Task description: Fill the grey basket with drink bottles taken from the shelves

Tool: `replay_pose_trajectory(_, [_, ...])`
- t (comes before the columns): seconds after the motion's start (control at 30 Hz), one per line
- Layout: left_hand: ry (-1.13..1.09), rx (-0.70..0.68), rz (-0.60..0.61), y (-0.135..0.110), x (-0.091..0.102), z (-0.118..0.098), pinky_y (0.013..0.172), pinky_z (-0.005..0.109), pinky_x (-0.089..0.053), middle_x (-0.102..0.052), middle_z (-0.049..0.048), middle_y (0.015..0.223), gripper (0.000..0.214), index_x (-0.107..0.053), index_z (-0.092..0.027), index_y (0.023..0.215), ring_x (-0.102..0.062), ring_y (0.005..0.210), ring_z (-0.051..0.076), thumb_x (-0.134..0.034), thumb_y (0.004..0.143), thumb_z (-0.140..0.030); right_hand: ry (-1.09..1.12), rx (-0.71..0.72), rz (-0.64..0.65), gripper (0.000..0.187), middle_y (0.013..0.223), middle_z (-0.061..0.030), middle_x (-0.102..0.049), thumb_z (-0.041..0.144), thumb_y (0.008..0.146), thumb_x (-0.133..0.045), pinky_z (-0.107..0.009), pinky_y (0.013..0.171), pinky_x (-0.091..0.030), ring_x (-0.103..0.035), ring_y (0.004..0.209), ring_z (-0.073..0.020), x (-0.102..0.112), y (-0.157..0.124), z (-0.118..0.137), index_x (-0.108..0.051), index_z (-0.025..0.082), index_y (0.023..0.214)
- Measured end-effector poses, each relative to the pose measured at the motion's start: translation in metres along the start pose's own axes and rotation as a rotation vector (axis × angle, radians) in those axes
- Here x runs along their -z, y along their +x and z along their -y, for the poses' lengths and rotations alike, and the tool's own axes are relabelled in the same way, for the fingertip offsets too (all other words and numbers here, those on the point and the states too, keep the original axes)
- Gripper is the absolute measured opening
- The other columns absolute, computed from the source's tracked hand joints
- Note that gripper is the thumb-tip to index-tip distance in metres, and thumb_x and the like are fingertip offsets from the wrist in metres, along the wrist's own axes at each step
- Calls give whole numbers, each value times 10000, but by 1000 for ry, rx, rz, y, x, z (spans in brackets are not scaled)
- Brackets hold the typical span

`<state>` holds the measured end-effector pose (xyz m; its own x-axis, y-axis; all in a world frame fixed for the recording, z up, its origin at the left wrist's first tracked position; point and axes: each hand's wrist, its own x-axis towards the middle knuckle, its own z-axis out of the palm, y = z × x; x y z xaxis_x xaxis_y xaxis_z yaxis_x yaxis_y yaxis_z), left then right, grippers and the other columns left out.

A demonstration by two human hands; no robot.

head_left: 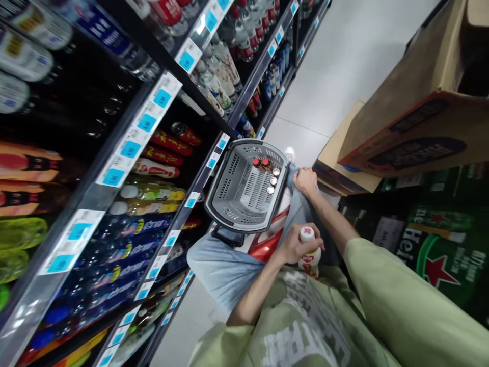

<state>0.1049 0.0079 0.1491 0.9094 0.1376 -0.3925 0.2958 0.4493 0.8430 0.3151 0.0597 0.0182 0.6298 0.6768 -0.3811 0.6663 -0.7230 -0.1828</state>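
My left hand (293,245) is wrapped round a small white bottle (310,255) with a white cap and a red label, held over my lap. My right hand (305,181) lies on my knee in light blue jeans, fingers curled right beside the rim of a grey shopping basket (229,188). What those fingers grip is hidden. Inside the basket stand several bottles (267,173), seen from above as red and silver caps. The basket rests over my legs, with a red object (267,245) under it.
Drink shelves (126,148) with blue price tags fill the left side, stocked with bottles and cans. Cardboard boxes (405,122) and green beer cases (439,255) are stacked on the right. A pale tiled aisle floor (344,56) runs between them.
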Motion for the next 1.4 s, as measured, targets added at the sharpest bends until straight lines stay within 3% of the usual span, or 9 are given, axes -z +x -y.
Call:
replay_pose_trajectory(0.07, [-51, 56, 35, 8, -12, 22, 685, 283, -486, -734, 40, 766, 476, -663, -183, 873, -667, 717, 187, -809, 828, -634, -8, 0, -1, 465, 1317, -274, -736, 276, 1069, -432, -431, 1029, -512, -635, 1294, -357, -1, 1, -2, -769, 62, 1308])
replay_pose_trajectory(0.17, [-152, 52, -50, 19, -20, 49, 681, 264, -441, -680, 7, 793, 532, -665, -180, 894, -602, 722, 151, -847, 778, -667, -18, -4, -2, 465, 1320, -278, -731, 279, 1072, -434, -428, 1041, -506, -629, 1301, -359, -2, 1, -3, -763, 67, 1323])
replay_pose_trajectory(0.43, [-543, 167, -272, 33, -6, 84, 716, 302, -486, -672, -1, 739, 597, -695, -174, 1014, -672, 715, 197, -913, 680, -619, -20, -8, 5, 460, 1321, -272, -727, 269, 1076, -423, -418, 1044, -502, -620, 1295, -351, 3, -1, -2, -759, 66, 1316])
replay_pose_trajectory(0.7, [-527, 208, -264, 46, -3, 90, 752, 340, -518, -758, 72, 839, 619, -721, -149, 1006, -714, 852, 264, -866, 743, -691, -4, -18, 4, 465, 1330, -266, -725, 273, 1068, -418, -429, 1037, -509, -614, 1297, -357, 4, 1, -3, -763, 63, 1299])
replay_pose_trajectory(0.87, [-520, 179, -246, 48, 0, 88, 794, 332, -537, -746, 35, 853, 601, -719, -171, 1012, -714, 848, 233, -881, 737, -680, -12, -23, -4, 453, 1312, -263, -730, 272, 1079, -416, -414, 1039, -511, -614, 1298, -352, 3, 1, -3, -761, 68, 1290])
replay_pose_trajectory(1.07, [-545, 165, -233, 45, 1, 88, 703, 296, -513, -707, -1, 787, 593, -694, -168, 996, -676, 708, 178, -886, 728, -662, -3, -21, -7, 450, 1316, -256, -733, 261, 1057, -421, -428, 1035, -514, -612, 1282, -357, 3, 2, -3, -767, 67, 1270])
replay_pose_trajectory(1.27, [-564, 173, -225, 46, 1, 87, 686, 298, -530, -713, 1, 771, 612, -683, -176, 972, -685, 683, 184, -895, 690, -676, 7, -27, -4, 455, 1316, -254, -737, 259, 1051, -421, -431, 1037, -516, -612, 1272, -359, 4, 2, -3, -773, 66, 1266])
replay_pose_trajectory(1.4, [-625, 192, -279, 49, 0, 89, 682, 321, -543, -715, 12, 741, 482, -678, -202, 904, -730, 747, 234, -879, 738, -607, 10, -28, -14, 450, 1303, -248, -739, 261, 1061, -423, -425, 1044, -512, -615, 1279, -356, 2, 3, -3, -769, 67, 1275])
